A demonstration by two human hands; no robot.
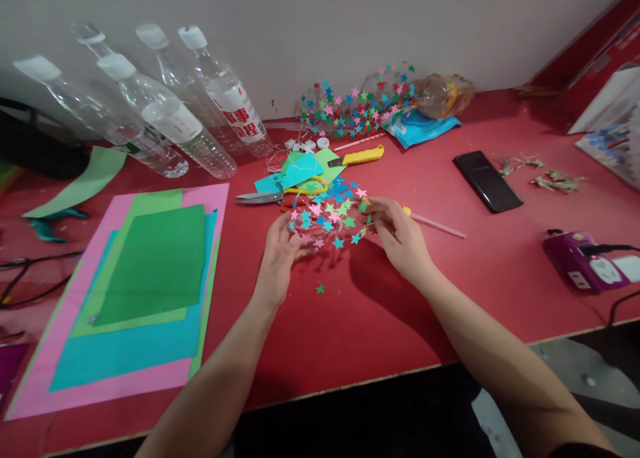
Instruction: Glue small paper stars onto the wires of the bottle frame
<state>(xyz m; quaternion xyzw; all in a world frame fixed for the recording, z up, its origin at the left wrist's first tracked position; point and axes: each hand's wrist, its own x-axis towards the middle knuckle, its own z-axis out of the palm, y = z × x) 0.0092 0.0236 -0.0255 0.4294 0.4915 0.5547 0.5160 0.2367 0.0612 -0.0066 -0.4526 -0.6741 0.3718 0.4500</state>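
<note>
Between my hands lies a clear plastic bottle point(327, 226) dotted with pink, blue and green paper stars; its outline is hard to make out. My left hand point(280, 251) is curled around its left end, thumb on the near side. At the right end, my right hand point(400, 238) grips it with bent fingers, their tips partly hidden. A loose green star point(320, 289) lies on the red table point(340, 338) in front of the bottle. Just behind are yellow-handled scissors point(260, 197), paper scraps point(301, 169) and a yellow utility knife point(363, 155).
Several empty bottles point(190, 125) stand at the back left, behind stacked coloured sheets point(155, 265). Another star-covered bottle point(357, 108) lies by the wall near a blue packet point(423, 130). To the right are a phone point(487, 181) and a purple power adapter point(573, 261).
</note>
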